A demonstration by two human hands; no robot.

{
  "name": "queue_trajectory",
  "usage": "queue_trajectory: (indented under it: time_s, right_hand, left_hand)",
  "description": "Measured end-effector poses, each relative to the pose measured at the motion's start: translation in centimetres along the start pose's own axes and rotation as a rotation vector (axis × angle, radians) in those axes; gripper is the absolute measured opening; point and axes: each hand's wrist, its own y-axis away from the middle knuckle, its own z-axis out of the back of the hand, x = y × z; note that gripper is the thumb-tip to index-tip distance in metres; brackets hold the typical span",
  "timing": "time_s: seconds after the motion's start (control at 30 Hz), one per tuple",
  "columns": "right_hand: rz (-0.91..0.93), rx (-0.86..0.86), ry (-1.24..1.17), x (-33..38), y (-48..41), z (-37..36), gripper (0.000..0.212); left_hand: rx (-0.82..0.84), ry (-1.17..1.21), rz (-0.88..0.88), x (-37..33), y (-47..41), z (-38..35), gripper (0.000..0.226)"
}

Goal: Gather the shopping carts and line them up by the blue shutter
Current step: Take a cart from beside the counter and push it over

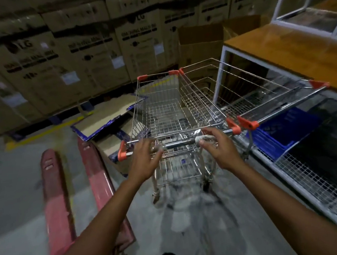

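Subject: near cart (pixel 162 115), standing directly ahead of the person on the concrete floor, with both hands at its handle (pixel 177 144). The right hand (pixel 219 149) has its fingers curled around the bar towards the right end. The left hand (pixel 145 156) lies over the bar towards the left end; motion blur prevents confirming whether its fingers close underneath, so its grasp cannot be told. The blue shutter is not in view, so the line-up point is elsewhere. Hazard 1: the second cart (pixel 199 95) stands just right of the near cart, angled away, with the front corners of the 2 baskets touching or nearly so. Pulling the near cart back at an angle is likely to hook the wire rims or the orange end caps together and drag both. Hazard 2: the shelving unit (pixel 279 51) and its blue crate (pixel 283 134) lie right of the near cart beyond the second cart, so a swing that way may jam the second cart against the frame. Hazard 3: the red pallet truck forks (pixel 53 189) lie left of the near cart at floor level, and loose cardboard (pixel 105 117) sits just left of its basket. A caster or a foot could catch on either. Hazard 4: if the left hand is not seated, the near cart may yaw.
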Motion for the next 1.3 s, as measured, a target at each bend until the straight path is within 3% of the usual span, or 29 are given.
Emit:
queue_trajectory:
  time_s: [0.2, 0.3, 0.37, 0.47, 0.67, 0.83, 1.17, 1.3]
  right_hand:
    - [-0.043, -0.045, 0.124, -3.8, -6.8, -0.9, 0.016]
    - [-0.027, 0.014, 0.302, -5.4, -9.2, -1.3, 0.006]
    - [-0.062, 0.08, 0.454, -6.5, -10.3, -1.7, 0.018]
    - [-0.121, 0.099, 0.656, -7.4, -11.1, -2.7, 0.036]
    - [-0.178, 0.267, 0.914, -6.7, -11.7, -3.6, 0.059]
    - [-0.18, 0.354, 0.903, -6.5, -11.7, -3.5, 0.057]
    - [-0.151, 0.259, 0.888, -5.4, -7.9, -4.2, 0.05]
    - [-0.121, 0.248, 0.89, -5.1, -5.6, -4.6, 0.048]
  left_hand:
    - [0.069, -0.115, 0.103, 2.7, -5.3, -1.7, 0.061]
    - [0.161, -0.329, 0.126, 4.2, -5.7, -3.3, 0.059]
    - [0.188, -0.484, 0.171, 4.6, -5.4, -3.9, 0.073]
    - [0.348, -0.531, 0.273, 4.4, -6.6, -4.0, 0.085]
    - [0.701, -0.458, 0.28, 5.7, -8.9, -2.7, 0.079]
    - [0.672, -0.499, 0.241, 5.2, -8.6, -2.6, 0.074]
    - [0.58, -0.552, 0.194, 4.8, -4.6, -1.5, 0.086]
    - [0.572, -0.556, 0.194, 4.2, -2.5, -0.6, 0.072]
